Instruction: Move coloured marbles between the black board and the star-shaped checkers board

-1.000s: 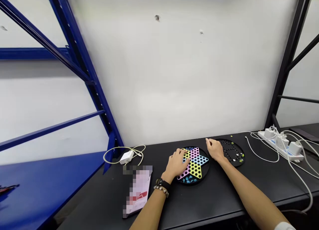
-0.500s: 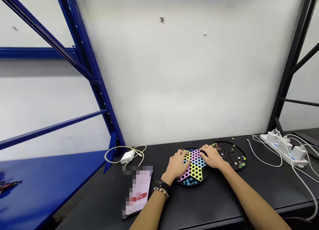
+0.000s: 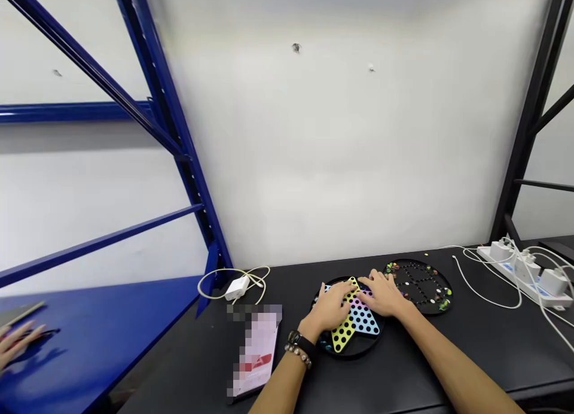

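A star-shaped Chinese checkers board (image 3: 359, 316), full of round holes in yellow, pink and blue, lies over a round black tray (image 3: 352, 356). A few bluish marbles show under its left side. My left hand (image 3: 332, 306), with a dark band and beads at the wrist, covers the board's left part, fingers and thumb closed on it. On the upper right, my right hand (image 3: 384, 294) grips a pink point between thumb and fingers. Just beyond it lies a second round black tray (image 3: 424, 311) holding several coloured marbles.
A phone (image 3: 258, 354) with a lit screen lies left of my left forearm. Behind it sits a white charger (image 3: 237, 288) with a looped cable. A power strip (image 3: 529, 276) with plugs and cords lies right. Another person's hand (image 3: 18, 342) is over the blue table (image 3: 112, 330).
The board has turned clockwise under my hands, a yellow point swinging from lower right to lower left. Another person's hand has come in at the far left. The view has shifted slightly.
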